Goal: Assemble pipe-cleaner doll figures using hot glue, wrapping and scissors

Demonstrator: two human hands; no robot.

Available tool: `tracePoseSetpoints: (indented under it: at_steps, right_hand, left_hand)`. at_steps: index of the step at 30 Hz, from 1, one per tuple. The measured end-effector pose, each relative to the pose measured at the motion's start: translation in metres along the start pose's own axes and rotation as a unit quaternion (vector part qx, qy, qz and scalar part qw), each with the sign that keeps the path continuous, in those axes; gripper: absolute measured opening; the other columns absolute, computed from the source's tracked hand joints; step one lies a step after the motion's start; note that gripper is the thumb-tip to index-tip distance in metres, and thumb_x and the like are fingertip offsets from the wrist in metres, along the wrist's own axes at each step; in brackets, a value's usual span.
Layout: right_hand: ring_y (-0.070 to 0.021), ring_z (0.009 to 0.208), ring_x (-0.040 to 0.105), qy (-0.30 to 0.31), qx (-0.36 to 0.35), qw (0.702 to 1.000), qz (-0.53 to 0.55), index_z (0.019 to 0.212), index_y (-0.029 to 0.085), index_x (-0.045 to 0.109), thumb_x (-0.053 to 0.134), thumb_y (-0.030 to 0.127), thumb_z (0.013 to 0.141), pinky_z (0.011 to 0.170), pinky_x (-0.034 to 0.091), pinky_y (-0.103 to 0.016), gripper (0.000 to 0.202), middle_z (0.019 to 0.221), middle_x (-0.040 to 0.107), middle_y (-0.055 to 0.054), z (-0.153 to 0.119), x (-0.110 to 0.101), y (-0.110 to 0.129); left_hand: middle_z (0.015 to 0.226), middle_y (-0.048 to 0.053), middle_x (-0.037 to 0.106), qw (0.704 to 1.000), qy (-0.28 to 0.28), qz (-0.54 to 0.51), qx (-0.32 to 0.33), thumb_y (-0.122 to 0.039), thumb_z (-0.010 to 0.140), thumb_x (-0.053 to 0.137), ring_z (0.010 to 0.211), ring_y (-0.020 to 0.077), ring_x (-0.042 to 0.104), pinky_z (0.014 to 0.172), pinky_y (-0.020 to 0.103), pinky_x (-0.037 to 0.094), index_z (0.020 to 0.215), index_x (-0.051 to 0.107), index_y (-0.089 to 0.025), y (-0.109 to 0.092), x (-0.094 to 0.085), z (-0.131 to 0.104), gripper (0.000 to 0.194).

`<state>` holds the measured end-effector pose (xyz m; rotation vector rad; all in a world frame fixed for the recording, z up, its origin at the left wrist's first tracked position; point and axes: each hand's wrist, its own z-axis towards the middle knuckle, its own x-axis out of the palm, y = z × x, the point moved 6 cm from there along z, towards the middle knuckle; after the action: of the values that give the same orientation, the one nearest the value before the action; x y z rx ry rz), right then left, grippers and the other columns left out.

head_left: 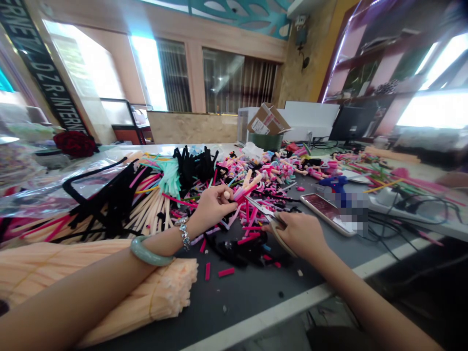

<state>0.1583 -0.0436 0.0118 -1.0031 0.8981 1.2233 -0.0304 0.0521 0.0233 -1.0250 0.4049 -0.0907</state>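
Note:
My left hand [215, 207] is closed around a small figure of peach and pink pipe cleaners [249, 187], whose ends stick out to the right of my fingers. A round peach tip pokes up between thumb and fingers. In my right hand [302, 234] is a pair of scissors [266, 210], my fingers through the beige handles. The blades point up and left, close to the pink part of the figure. Whether they touch it I cannot tell. Short cut pink pieces [225, 272] and black pipe cleaners lie on the dark grey table [234, 312] below.
A thick bundle of peach pipe cleaners [161, 292] lies under my left forearm. Black pipe cleaners [106, 195] and a mint bunch [170, 176] lie at left. Behind is a heap of small colourful figures [278, 168]. At right are a phone [323, 212], a blue glue gun [334, 183] and cables.

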Motion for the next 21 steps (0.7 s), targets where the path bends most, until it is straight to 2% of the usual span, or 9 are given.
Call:
tracePoseSetpoints:
  at_steps: [5, 10, 16, 21]
  right_hand:
    - [-0.0211, 0.066, 0.064, 0.001, -0.005, 1.0, 0.0, 0.072, 0.019, 0.065, 0.036, 0.066, 0.086, 0.052, 0.015, -0.029, 0.056, 0.07, 0.07, -0.008, -0.001, 0.001, 0.001]
    - [-0.0202, 0.063, 0.063, -0.028, -0.01, 1.0, 0.006, 0.069, 0.02, 0.063, 0.038, 0.065, 0.086, 0.052, 0.015, -0.028, 0.054, 0.067, 0.069, -0.007, -0.002, -0.001, 0.001]
    - [-0.0191, 0.061, 0.061, -0.059, -0.022, 0.997, 0.039, 0.065, 0.021, 0.059, 0.042, 0.068, 0.082, 0.052, 0.016, -0.027, 0.053, 0.062, 0.066, -0.004, -0.004, -0.004, 0.001]
    - [-0.0195, 0.063, 0.062, -0.064, -0.013, 0.996, 0.059, 0.067, 0.021, 0.056, 0.047, 0.069, 0.079, 0.053, 0.019, -0.027, 0.05, 0.064, 0.066, -0.003, -0.003, -0.003, 0.001]
  left_hand:
    - [0.06, -0.007, 0.037, 1.0, 0.002, -0.005, -0.003, -0.018, 0.059, 0.07, 0.051, 0.0029, 0.034, 0.047, 0.014, 0.024, 0.066, 0.051, -0.013, 0.002, 0.001, 0.0, 0.02]
    - [0.059, -0.007, 0.038, 1.0, 0.001, -0.018, 0.0, -0.019, 0.06, 0.071, 0.05, 0.0029, 0.033, 0.047, 0.015, 0.024, 0.067, 0.051, -0.014, 0.004, 0.0, 0.001, 0.022]
    - [0.055, -0.008, 0.034, 1.0, -0.006, 0.004, 0.018, -0.019, 0.063, 0.07, 0.047, 0.0028, 0.029, 0.045, 0.015, 0.022, 0.067, 0.05, -0.015, -0.002, -0.001, -0.002, 0.02]
    - [0.054, -0.007, 0.039, 0.999, -0.016, 0.035, 0.034, -0.02, 0.063, 0.068, 0.048, 0.0041, 0.034, 0.045, 0.015, 0.025, 0.067, 0.052, -0.015, -0.006, -0.002, -0.004, 0.018]
